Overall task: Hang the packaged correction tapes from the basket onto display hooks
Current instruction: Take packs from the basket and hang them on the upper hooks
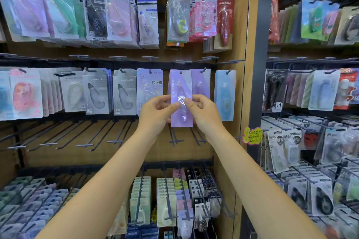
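Centre frame: left hand (pixel 158 111) and right hand (pixel 204 111) pinch a lilac carded correction-tape pack (pixel 181 99) | hanging hole apparently on hook | basket unseen, remainder unknown.

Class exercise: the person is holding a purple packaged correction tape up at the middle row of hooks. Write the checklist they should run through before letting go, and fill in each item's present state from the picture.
1. Both hands grip the pack: left hand and right hand pinch the purple pack at mid-height. Ok.
2. Pack upright, hang hole at top: ok.
3. Hook tip through the hang hole: a dark dot shows there, but hole or hook end is unclear. Cannot tell.
4. Matching product alongside: another purple pack hangs just right. Ok.
5. Neighbours undisturbed: the blue pack hangs straight. Ok.
6. Basket in reach for the next pack: not in view. Cannot tell.
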Demonstrator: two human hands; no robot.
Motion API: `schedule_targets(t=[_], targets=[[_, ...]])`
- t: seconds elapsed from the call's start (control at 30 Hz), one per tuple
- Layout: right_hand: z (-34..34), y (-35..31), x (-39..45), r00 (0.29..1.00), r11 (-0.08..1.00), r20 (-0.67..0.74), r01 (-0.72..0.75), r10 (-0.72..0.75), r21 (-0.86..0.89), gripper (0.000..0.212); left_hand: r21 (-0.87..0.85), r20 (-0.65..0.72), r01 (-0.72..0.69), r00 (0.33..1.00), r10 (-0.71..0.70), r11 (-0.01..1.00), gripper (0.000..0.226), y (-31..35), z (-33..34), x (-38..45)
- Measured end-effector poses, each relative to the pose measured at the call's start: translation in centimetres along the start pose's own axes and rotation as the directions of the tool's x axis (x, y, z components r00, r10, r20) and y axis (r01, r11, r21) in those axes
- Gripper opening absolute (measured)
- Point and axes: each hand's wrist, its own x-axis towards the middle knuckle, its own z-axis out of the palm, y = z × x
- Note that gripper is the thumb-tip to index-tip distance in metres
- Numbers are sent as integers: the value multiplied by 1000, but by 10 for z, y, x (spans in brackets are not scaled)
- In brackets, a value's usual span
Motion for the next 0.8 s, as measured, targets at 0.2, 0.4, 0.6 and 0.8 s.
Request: schedule_targets(t=[0.2, 0.4, 0.6, 0.8], targets=[[3, 4, 7, 1000, 1000, -18, 2, -2, -11, 23, 87, -53, -28, 998, 33, 996, 43, -4, 2, 4], [6, 12, 7, 988, 979, -1, 153, -154, -134, 48, 413, -45, -202, 970, 241, 888, 49, -2, 0, -1], [-3, 23, 13, 925, 705, 27, 308, -380, -639, 49, 885, 263, -465, 540, 799, 23, 53, -12, -20, 19], [-10, 32, 33, 858, 338, 184, 374, -480, -864, 65, 887, 428, -424, 609, 667, -182, 77, -27, -34, 50]])
